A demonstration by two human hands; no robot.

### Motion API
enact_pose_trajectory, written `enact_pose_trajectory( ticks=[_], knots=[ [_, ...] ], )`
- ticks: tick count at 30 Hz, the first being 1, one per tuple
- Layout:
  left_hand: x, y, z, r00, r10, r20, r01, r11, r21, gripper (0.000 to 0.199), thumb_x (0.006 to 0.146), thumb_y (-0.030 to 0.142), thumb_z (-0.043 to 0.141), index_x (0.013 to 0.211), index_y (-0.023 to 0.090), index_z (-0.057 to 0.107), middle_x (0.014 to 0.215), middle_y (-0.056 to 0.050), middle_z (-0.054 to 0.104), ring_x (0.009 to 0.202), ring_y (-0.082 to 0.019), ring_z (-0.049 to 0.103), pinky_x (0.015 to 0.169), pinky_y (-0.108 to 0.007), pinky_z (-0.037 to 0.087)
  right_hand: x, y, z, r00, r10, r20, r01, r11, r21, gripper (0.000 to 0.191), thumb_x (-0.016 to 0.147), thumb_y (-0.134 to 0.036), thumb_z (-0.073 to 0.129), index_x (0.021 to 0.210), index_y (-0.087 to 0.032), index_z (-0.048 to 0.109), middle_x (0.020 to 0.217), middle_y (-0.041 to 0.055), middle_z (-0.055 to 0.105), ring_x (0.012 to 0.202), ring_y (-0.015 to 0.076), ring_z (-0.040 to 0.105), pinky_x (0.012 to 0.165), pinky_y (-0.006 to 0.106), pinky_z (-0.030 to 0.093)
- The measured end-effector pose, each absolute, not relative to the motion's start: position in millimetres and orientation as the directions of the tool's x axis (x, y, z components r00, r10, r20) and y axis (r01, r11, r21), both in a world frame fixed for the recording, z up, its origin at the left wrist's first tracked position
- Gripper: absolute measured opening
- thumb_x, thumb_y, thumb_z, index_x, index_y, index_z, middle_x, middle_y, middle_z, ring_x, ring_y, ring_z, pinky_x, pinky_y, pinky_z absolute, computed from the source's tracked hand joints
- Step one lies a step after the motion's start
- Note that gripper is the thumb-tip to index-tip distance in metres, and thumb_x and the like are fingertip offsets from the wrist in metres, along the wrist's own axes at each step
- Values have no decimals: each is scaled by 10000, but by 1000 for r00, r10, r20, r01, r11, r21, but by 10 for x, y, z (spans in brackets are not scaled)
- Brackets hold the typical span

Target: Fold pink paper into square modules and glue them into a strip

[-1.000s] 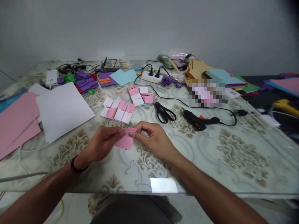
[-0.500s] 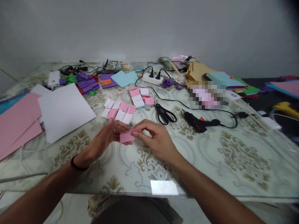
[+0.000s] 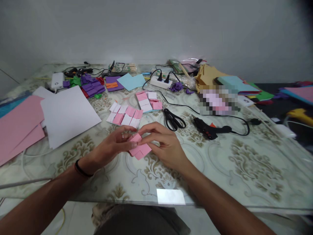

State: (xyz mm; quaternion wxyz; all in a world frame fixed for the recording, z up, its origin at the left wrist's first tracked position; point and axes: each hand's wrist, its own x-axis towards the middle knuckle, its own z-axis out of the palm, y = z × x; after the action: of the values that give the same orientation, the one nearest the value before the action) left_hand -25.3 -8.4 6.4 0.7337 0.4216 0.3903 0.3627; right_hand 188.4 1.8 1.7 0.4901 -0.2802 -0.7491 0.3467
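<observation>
Between both hands is a folded piece of pink paper (image 3: 141, 150), held above the table with its face tilted up and crease lines showing. My left hand (image 3: 116, 142), with a ring and a dark wristband, grips its left side, thumb on top. From the right, my right hand (image 3: 164, 143) has its fingers closed on the upper and right edges of the paper. Just beyond the hands lies a block of pink and white folded paper pieces (image 3: 125, 115). A smaller group of pink and white folded pieces (image 3: 145, 105) rests on light blue paper behind it.
Black scissors (image 3: 174, 120) and a black glue gun (image 3: 207, 128) with its cable lie to the right. White sheets (image 3: 69, 114) and pink sheets (image 3: 21, 124) cover the left. Purple folded pieces (image 3: 93, 88) and a white power strip (image 3: 160, 82) sit at the back.
The pink paper has been turned from a narrow, edge-on position to show its creased face. My left thumb has come over onto it, and my right fingers have shifted along its edge.
</observation>
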Motion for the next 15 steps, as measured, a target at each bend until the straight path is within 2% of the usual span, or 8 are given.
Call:
enact_pose_trajectory(
  ticks=[2, 4, 6, 7, 10, 12, 15],
  knots=[
    [-252, -59, 63, 382, 898, -220, -220, 319, 922, 482, 733, 208, 893, 1154, 220, 659, 864, 0, 692, 756, -132, 645, 672, -232, 533, 1886, 20, 10, -366, 768, 525, 111, 596, -795, 245, 967, -136, 628, 899, -298, 799, 1140, 45, 708, 1077, 205, 682, 962, 406, 556],
    [-265, -39, 54, 324, 933, -160, -214, 237, 948, 435, 711, 200, 911, 1087, 198, 693, 878, -5, 716, 756, -130, 649, 689, -233, 530, 1888, 23, -3, -332, 810, 483, 124, 545, -829, 203, 985, -184, 628, 1043, -303, 782, 1169, 58, 698, 1116, 216, 670, 1007, 422, 539],
    [-288, -31, 37, 273, 956, -105, -164, 154, 974, 308, 743, 229, 900, 994, 169, 732, 892, -21, 729, 786, -139, 653, 724, -245, 531, 1888, 24, -16, -281, 882, 379, 103, 420, -901, 217, 1006, -249, 617, 1193, -283, 722, 1152, 72, 707, 1083, 217, 683, 983, 409, 549],
    [-300, -31, 28, 253, 964, -83, -129, 118, 985, 250, 768, 247, 887, 953, 158, 745, 882, -25, 729, 790, -141, 648, 733, -248, 526, 1886, 24, -19, -271, 910, 315, 88, 349, -933, 219, 1010, -287, 617, 1211, -265, 702, 1126, 74, 718, 1046, 215, 692, 949, 394, 558],
    [-321, -45, 21, 220, 974, -44, -41, 55, 998, 179, 828, 289, 848, 903, 153, 759, 842, -23, 719, 774, -141, 630, 721, -251, 502, 1872, 16, -9, -302, 931, 207, 96, 245, -965, 161, 969, -353, 681, 1060, -224, 713, 1001, 59, 738, 918, 203, 694, 854, 355, 552],
    [-317, -62, 43, 226, 974, -22, -6, 24, 1000, 185, 831, 311, 844, 872, 154, 754, 804, -17, 707, 754, -143, 622, 698, -256, 491, 1860, 3, 12, -320, 916, 241, 122, 292, -949, 111, 930, -322, 726, 929, -213, 709, 907, 39, 721, 845, 188, 668, 813, 339, 528],
    [-306, -95, 101, 265, 964, 23, 83, -47, 995, 180, 851, 323, 825, 862, 155, 762, 819, -33, 724, 795, -165, 645, 731, -277, 503, 1851, -17, 48, -334, 882, 333, 144, 397, -906, 79, 921, -241, 716, 849, -211, 700, 834, 23, 691, 797, 175, 642, 772, 327, 498]
  ],
)
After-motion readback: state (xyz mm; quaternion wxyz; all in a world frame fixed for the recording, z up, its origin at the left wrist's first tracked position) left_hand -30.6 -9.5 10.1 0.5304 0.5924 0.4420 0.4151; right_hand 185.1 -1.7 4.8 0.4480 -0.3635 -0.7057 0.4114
